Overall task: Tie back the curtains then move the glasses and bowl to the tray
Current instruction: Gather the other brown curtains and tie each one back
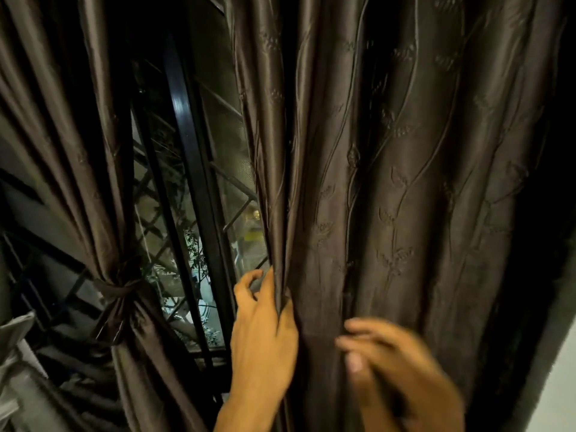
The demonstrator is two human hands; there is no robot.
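Two dark brown satin curtains hang before a window. The left curtain (78, 169) is gathered and bound by a tie-back (120, 289) knotted at its waist. The right curtain (389, 182) hangs loose, with an embossed leaf pattern. My left hand (265, 332) grips the right curtain's inner edge, fingers curled round the folds. My right hand (396, 369), blurred, lies in front of the same curtain lower right, fingers spread and lightly bent; whether it holds fabric is unclear. No glasses, bowl or tray are in view.
Between the curtains stands a black window frame (187, 151) with a metal grille (237, 188); plants and lights show outside. A pale wall edge (558, 369) runs down the far right. Grey fabric (15, 353) lies at the lower left.
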